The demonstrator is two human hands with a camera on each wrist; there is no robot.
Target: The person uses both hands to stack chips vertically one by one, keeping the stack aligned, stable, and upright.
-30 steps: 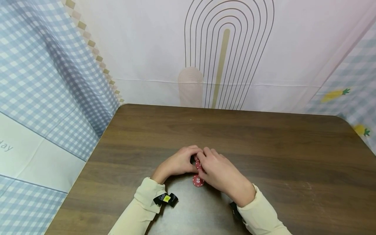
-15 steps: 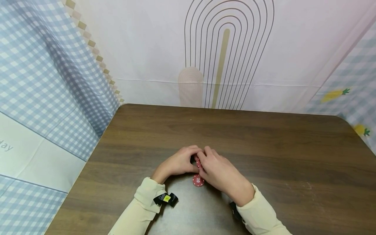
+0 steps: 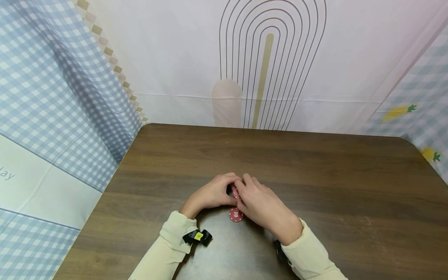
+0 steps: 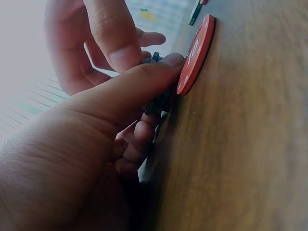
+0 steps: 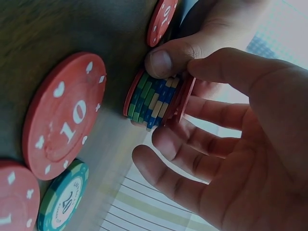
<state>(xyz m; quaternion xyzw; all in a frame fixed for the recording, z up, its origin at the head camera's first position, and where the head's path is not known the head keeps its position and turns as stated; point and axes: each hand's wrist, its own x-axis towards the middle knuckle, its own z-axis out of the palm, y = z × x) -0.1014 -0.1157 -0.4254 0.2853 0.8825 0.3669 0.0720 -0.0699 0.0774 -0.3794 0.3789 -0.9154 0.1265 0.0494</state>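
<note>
Between the two hands stands a stack of poker chips (image 5: pixel 149 103), with green, blue and cream edges and red ones at its ends. The left hand (image 3: pixel 217 191) grips the stack's side, thumb on the near side and fingers round the far side. At the top, the right hand (image 3: pixel 264 203) pinches a red poker chip (image 5: pixel 186 98) between thumb and fingers; its outer fingers reach out past the stack. On the table just nearer the body lies a red chip marked 10 (image 3: pixel 236 214). From the head view, the hands hide most of the stack.
By the right hand, the right wrist view shows a large red 10 chip (image 5: pixel 65 118), another red chip (image 5: pixel 14 197) and a green 20 chip (image 5: pixel 65 195) on the table. The brown wooden table (image 3: pixel 315 167) ends at a patterned white curtain (image 3: pixel 175 58).
Both hands keep their places over the stack. The red chip between them shows slightly less of its face than a second ago.
</note>
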